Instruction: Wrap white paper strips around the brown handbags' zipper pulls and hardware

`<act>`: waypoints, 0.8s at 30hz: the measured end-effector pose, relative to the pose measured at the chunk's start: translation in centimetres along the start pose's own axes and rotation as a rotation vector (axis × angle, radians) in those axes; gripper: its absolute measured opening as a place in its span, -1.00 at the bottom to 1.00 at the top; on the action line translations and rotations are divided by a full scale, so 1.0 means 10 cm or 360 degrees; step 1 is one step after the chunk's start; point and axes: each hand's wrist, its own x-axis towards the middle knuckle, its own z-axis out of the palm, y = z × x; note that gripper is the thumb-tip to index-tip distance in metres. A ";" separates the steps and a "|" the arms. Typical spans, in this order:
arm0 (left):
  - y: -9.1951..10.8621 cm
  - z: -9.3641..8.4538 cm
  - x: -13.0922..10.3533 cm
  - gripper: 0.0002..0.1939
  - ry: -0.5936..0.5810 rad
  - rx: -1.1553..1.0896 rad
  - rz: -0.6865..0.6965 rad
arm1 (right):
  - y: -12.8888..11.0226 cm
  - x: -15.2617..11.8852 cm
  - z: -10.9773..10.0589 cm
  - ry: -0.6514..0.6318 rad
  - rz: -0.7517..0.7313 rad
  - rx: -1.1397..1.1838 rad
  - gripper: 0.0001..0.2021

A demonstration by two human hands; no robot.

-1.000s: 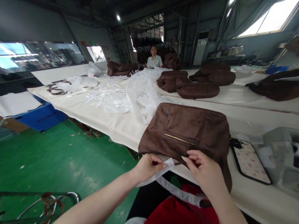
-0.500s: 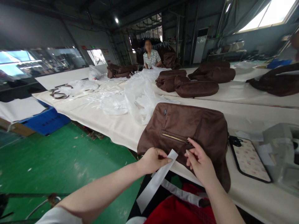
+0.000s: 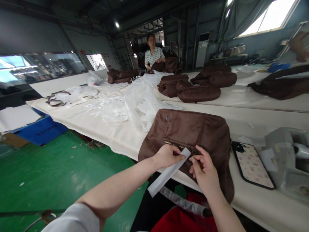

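Note:
A brown soft bag (image 3: 185, 129) with a brass zipper (image 3: 172, 142) and a small dark label lies on the table edge in front of me. My left hand (image 3: 170, 156) pinches a flat white strip (image 3: 166, 177) near its upper end. The rest of the strip slants down past the table edge, above my lap. Close by on the right is my right hand (image 3: 204, 169), over the lower part of the bag. Its index finger points toward the zipper's right end, apart from the thumb; the other fingers are curled and partly hidden. I see nothing held in it.
Right of the bag lie a phone in a patterned case (image 3: 252, 164) and a grey machine (image 3: 287, 161). Clear plastic bags (image 3: 142, 106) and several brown bags (image 3: 199, 91) are farther along the table (image 3: 116, 137). Across it works another person (image 3: 154, 56). A blue crate (image 3: 41, 129) stands left.
My left hand has moved up and right with the white strip, bringing its upper end over the zipper and closer to my right hand. The person opposite has raised a hand.

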 end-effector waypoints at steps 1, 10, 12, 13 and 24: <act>0.00 0.01 0.01 -0.69 -0.0002 0.0014 0.0019 | 0.01 0.00 -0.01 -0.0005 0.0014 -0.0011 -0.55; 0.06 0.13 0.12 -0.62 0.0125 -0.0029 0.0156 | -0.10 0.07 -0.02 -0.0125 0.0233 -0.0199 -0.70; 0.05 0.13 0.15 -0.60 0.0126 -0.0054 0.0163 | -0.11 0.10 0.00 -0.0130 0.0300 -0.0183 -0.68; 0.04 0.13 0.16 -0.60 0.0123 -0.0058 0.0167 | -0.11 0.12 0.01 -0.0139 0.0333 -0.0154 -0.68; 0.00 0.16 0.27 -0.69 0.0213 -0.0129 0.0106 | -0.04 0.21 0.02 -0.0170 0.0501 -0.0067 -0.70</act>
